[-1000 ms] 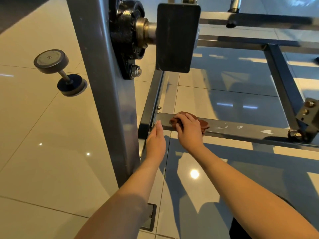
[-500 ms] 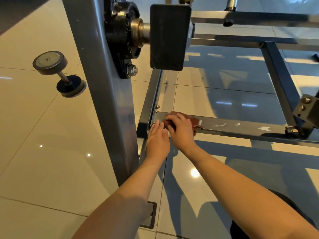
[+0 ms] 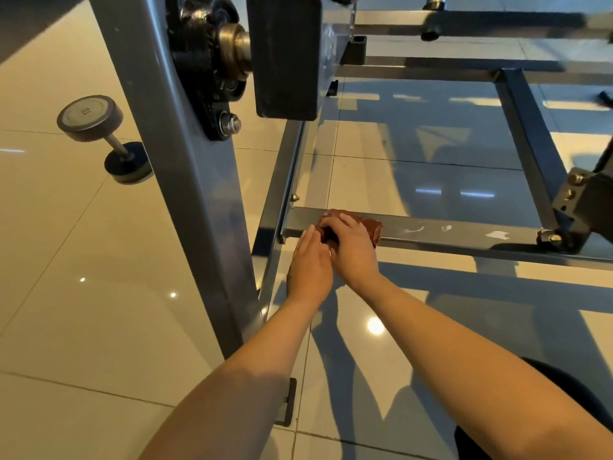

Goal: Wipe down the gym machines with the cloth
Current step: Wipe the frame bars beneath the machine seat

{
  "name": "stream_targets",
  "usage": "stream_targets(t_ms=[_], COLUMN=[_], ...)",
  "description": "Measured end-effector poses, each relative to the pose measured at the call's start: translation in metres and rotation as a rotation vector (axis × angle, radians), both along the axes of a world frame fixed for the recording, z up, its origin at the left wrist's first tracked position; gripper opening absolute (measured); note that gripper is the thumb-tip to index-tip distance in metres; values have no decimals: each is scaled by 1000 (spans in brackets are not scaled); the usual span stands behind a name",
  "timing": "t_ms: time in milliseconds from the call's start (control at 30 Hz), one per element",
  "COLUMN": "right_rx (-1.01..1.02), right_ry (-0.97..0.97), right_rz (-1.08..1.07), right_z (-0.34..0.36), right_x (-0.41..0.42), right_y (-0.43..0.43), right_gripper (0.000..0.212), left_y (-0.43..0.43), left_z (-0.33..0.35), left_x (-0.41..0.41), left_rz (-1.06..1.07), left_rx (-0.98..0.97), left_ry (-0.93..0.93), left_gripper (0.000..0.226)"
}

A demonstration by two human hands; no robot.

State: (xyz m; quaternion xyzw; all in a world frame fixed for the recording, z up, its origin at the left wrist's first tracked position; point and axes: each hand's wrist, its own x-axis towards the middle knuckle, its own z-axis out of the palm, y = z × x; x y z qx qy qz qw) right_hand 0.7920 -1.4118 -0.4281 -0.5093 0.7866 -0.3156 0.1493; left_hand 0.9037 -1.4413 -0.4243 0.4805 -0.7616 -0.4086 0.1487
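Floor [image 3: 83, 244] first: found glossy pale tile. Noted a grey machine frame [image 3: 185, 194] rising at left, its low crossbar [image 3: 464, 232] running rightward just above the tile. Spotted a dumbbell [image 3: 109, 141] stood on end, well off to the left. Saw the right hand [image 3: 353, 250] down on the crossbar's left end, fingers curled over a bunched brown cloth [image 3: 373, 227]. Saw the left hand [image 3: 310, 263] touching it, fingers straight and together, tips at the bar's edge. Noticed white scuffs [image 3: 497, 234] further right on the bar.
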Motion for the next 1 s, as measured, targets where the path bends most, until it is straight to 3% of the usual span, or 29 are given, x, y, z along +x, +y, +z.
stream_targets(t_ms=[100, 233, 400, 600, 800, 1000], right_rx=[7, -12, 33, 58, 91, 86], right_ry=[34, -41, 16, -7, 71, -58], right_rz=[-10, -183, -67, -331, -96, -475], right_z=[0, -2, 3, -3, 4, 5], right_x=[-19, -18, -34, -35, -41, -49], right_y=[21, 31, 40, 46, 45, 68], right_gripper=[42, 41, 42, 45, 45, 44], left_y=[5, 8, 3, 4, 8, 3], left_z=[0, 3, 8, 3, -4, -8], left_x=[-2, -18, -24, -20, -18, -13], left_rz=[-71, -167, -110, -141, -145, -150], left_rx=[-33, -10, 12, 1, -64, -49], left_ry=[-39, -61, -53, -45, -27, -17], left_gripper=[48, 49, 47, 46, 45, 45])
